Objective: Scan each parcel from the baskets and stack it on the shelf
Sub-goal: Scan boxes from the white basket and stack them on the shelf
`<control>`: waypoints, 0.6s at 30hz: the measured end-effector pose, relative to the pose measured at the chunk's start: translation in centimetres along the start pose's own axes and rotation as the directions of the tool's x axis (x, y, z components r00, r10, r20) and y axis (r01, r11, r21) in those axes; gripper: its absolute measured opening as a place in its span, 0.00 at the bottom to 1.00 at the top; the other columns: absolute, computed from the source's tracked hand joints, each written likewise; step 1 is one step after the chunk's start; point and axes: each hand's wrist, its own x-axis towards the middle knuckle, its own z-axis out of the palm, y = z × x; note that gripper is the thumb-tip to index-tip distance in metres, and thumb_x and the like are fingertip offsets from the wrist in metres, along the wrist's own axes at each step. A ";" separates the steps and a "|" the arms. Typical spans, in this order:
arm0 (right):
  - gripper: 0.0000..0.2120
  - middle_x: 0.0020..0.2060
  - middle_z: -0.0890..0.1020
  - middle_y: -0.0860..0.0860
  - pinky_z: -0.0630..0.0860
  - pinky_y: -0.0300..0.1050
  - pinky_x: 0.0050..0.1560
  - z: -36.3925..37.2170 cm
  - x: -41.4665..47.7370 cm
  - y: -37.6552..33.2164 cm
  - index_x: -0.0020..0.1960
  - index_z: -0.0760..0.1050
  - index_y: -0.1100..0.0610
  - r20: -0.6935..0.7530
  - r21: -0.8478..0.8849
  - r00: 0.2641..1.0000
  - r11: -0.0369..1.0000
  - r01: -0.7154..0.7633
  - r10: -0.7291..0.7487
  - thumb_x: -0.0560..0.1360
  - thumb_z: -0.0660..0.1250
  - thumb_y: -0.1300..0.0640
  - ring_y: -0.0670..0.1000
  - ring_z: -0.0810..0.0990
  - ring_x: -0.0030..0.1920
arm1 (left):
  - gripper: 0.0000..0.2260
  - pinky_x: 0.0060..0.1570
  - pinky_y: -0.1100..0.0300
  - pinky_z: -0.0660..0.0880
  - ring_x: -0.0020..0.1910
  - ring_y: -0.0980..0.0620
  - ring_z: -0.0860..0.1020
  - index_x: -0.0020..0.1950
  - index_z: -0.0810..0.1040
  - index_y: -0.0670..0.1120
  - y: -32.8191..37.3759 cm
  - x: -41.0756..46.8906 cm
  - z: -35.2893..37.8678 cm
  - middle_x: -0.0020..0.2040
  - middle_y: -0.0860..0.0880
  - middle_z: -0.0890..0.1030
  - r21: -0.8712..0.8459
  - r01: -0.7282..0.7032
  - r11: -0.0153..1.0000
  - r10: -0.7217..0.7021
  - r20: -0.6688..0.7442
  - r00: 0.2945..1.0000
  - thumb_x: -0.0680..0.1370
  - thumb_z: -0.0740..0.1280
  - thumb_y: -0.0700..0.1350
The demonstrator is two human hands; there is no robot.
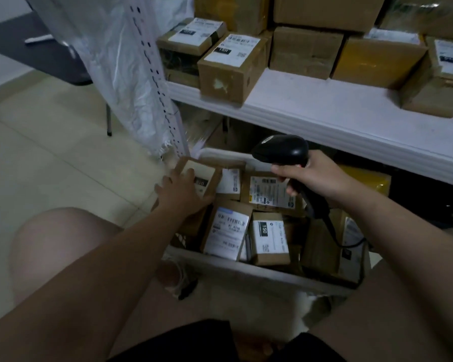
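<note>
- Brown cardboard parcels [226, 231] with white labels fill the pale plastic basket [246, 267] near my knees.
- My left hand [179, 190] grips a small brown cardboard parcel [204, 176] at the basket's far left corner, fingers curled over its top.
- My right hand [314, 178] is wrapped round the black handheld scanner [283, 150], above the basket.
- Labelled cardboard boxes [230, 71] stand on the white shelf [324, 111] beyond.

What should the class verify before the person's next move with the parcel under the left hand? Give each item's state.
1. right hand holds the scanner: ok.
2. left hand grips the small parcel in the basket: ok.
3. Its label faces up: ok.
4. Label fully clear of the fingers: not ok.
5. Scanner aimed at that label: cannot tell.
6. Bare room on the shelf: ok.
</note>
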 end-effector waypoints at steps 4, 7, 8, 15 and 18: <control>0.10 0.41 0.82 0.56 0.78 0.37 0.33 0.1 0.3 0.6 0.54 0.77 0.58 -0.027 0.005 0.999 0.999 -0.039 0.039 0.75 0.71 0.56 0.46 0.79 0.30 | 0.44 0.63 0.38 0.64 0.67 0.36 0.63 0.75 0.54 0.51 0.0 0.2 -0.1 0.71 0.38 0.60 -0.039 0.056 0.998 -0.052 0.118 0.992 0.67 0.67 0.71; 0.11 0.39 0.82 0.55 0.78 0.38 0.33 -0.2 0.6 0.9 0.55 0.77 0.60 -0.052 0.026 0.997 0.998 -0.060 0.062 0.75 0.71 0.56 0.47 0.78 0.29 | 0.45 0.62 0.40 0.65 0.66 0.37 0.64 0.75 0.53 0.51 0.2 0.6 -0.9 0.68 0.38 0.62 0.016 0.070 0.997 -0.071 0.109 0.991 0.66 0.68 0.69; 0.12 0.39 0.82 0.55 0.78 0.39 0.34 -0.3 0.7 0.9 0.55 0.77 0.60 -0.058 0.035 0.996 0.997 -0.068 0.070 0.75 0.71 0.56 0.47 0.78 0.30 | 0.45 0.62 0.40 0.64 0.65 0.37 0.64 0.75 0.54 0.50 0.2 0.6 -1.3 0.67 0.38 0.63 0.024 0.070 0.997 -0.072 0.087 0.994 0.66 0.68 0.69; 0.07 0.37 0.83 0.54 0.79 0.41 0.37 -1.4 0.4 -0.2 0.48 0.79 0.58 -0.122 0.060 0.992 0.998 0.010 -0.003 0.74 0.72 0.54 0.49 0.80 0.32 | 0.44 0.66 0.40 0.58 0.69 0.38 0.60 0.74 0.56 0.53 3.7 -1.1 -6.9 0.71 0.39 0.58 -0.063 -0.175 0.982 0.155 -0.249 0.956 0.64 0.70 0.66; 0.06 0.34 0.84 0.51 0.79 0.39 0.36 -2.3 -0.8 -1.7 0.48 0.80 0.56 -0.262 0.145 0.958 0.977 0.158 -0.117 0.74 0.72 0.55 0.48 0.82 0.34 | 0.46 0.66 0.43 0.57 0.69 0.40 0.60 0.76 0.56 0.53 7.1 -2.2 -9.8 0.73 0.40 0.58 0.045 -0.393 0.918 0.385 -0.326 0.863 0.63 0.70 0.68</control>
